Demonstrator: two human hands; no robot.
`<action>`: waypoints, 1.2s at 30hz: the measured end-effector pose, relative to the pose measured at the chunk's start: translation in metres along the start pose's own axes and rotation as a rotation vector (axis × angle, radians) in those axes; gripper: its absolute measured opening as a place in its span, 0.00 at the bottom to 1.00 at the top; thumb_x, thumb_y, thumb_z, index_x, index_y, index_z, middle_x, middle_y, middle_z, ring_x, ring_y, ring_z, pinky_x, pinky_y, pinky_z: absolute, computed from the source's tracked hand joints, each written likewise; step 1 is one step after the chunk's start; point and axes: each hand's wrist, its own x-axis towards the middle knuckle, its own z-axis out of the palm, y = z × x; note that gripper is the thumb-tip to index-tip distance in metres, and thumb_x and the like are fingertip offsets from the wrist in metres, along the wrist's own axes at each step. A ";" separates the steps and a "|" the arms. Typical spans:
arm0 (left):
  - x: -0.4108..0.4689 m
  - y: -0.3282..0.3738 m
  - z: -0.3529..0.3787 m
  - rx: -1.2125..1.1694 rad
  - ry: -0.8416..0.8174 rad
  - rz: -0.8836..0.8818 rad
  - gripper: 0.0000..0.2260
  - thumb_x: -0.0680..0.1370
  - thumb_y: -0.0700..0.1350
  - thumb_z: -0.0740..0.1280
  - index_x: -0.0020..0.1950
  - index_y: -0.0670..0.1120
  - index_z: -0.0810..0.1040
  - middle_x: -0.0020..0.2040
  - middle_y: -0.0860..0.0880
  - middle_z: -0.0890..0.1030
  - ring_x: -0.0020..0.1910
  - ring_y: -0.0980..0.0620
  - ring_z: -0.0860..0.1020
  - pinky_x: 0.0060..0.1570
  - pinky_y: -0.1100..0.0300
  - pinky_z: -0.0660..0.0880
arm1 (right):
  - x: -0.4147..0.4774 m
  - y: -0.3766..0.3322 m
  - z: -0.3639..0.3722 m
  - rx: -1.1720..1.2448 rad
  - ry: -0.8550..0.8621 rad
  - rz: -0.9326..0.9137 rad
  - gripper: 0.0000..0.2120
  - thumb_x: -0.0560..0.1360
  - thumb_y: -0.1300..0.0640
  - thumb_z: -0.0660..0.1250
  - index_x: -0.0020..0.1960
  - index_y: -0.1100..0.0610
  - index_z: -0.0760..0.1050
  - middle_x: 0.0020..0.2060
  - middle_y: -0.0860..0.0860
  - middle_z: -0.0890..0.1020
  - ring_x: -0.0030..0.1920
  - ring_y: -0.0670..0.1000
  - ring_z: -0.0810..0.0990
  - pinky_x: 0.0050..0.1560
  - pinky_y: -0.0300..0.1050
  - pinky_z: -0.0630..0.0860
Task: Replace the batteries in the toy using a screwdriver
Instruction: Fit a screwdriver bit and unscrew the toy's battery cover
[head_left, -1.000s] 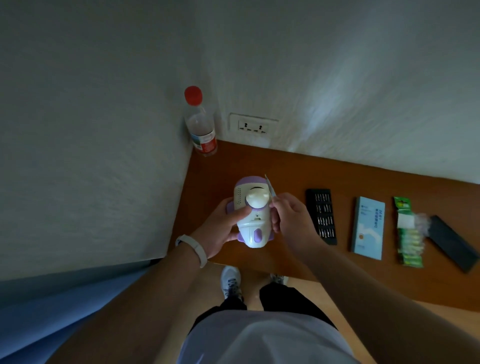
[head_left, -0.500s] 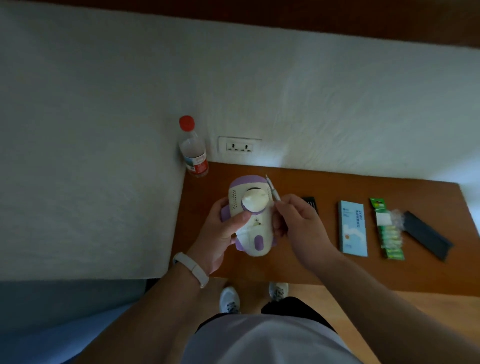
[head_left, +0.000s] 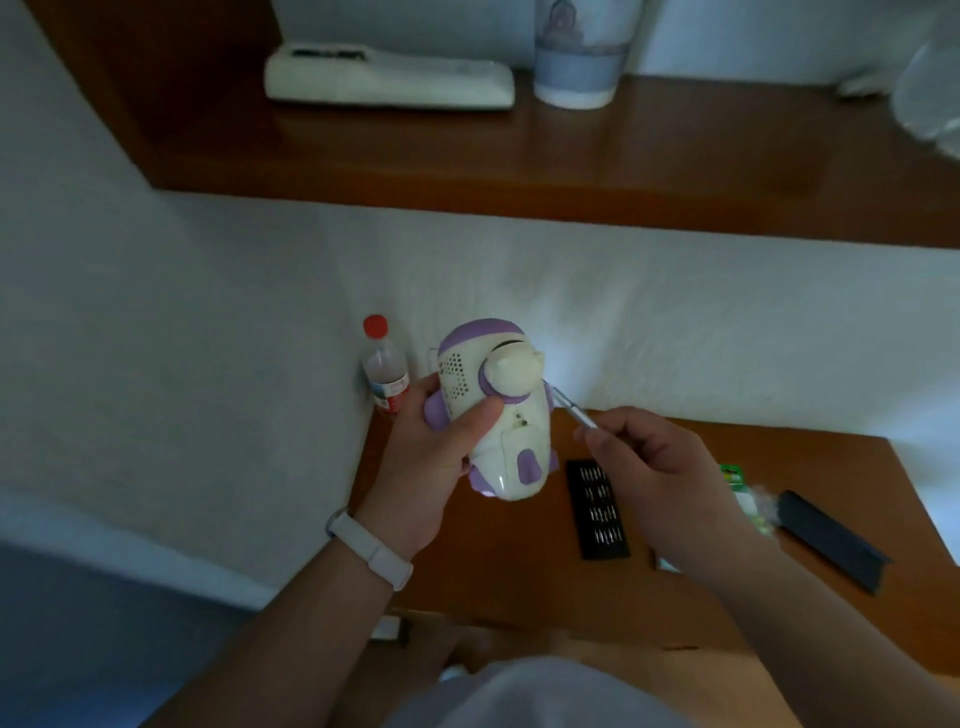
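The left hand (head_left: 431, 457) holds the white and purple toy (head_left: 493, 410) up above the desk (head_left: 498, 582). The right hand (head_left: 654, 478) pinches the thin screwdriver (head_left: 574, 414), with its tip beside the toy.

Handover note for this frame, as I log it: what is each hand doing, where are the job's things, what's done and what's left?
Left hand: grips the toy, held up above the table.
Right hand: pinches the screwdriver, whose tip is beside the toy and not seated in a screw.
On the table: bit tray and green pack, likely batteries.
Done: nothing visible; the toy's cover looks closed.
Left: unscrew, swap batteries, close.
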 end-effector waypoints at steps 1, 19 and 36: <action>-0.003 0.005 0.007 0.001 0.023 0.013 0.31 0.68 0.50 0.80 0.67 0.48 0.74 0.59 0.48 0.84 0.56 0.46 0.83 0.43 0.55 0.81 | -0.003 -0.003 -0.009 -0.017 -0.006 -0.032 0.11 0.79 0.54 0.64 0.42 0.43 0.80 0.24 0.46 0.72 0.25 0.43 0.67 0.26 0.34 0.63; -0.033 0.006 0.108 0.216 0.234 0.153 0.37 0.62 0.56 0.77 0.68 0.51 0.71 0.58 0.51 0.83 0.55 0.49 0.83 0.46 0.50 0.83 | -0.022 0.005 -0.122 -0.271 -0.145 -0.177 0.06 0.77 0.54 0.67 0.42 0.46 0.80 0.26 0.44 0.76 0.24 0.43 0.70 0.24 0.33 0.64; -0.067 -0.010 0.165 0.395 0.387 0.314 0.39 0.62 0.56 0.77 0.70 0.50 0.68 0.58 0.51 0.80 0.55 0.50 0.81 0.39 0.61 0.82 | -0.030 0.030 -0.171 -0.294 -0.261 -0.254 0.08 0.77 0.52 0.66 0.40 0.46 0.78 0.27 0.44 0.76 0.25 0.44 0.71 0.26 0.34 0.66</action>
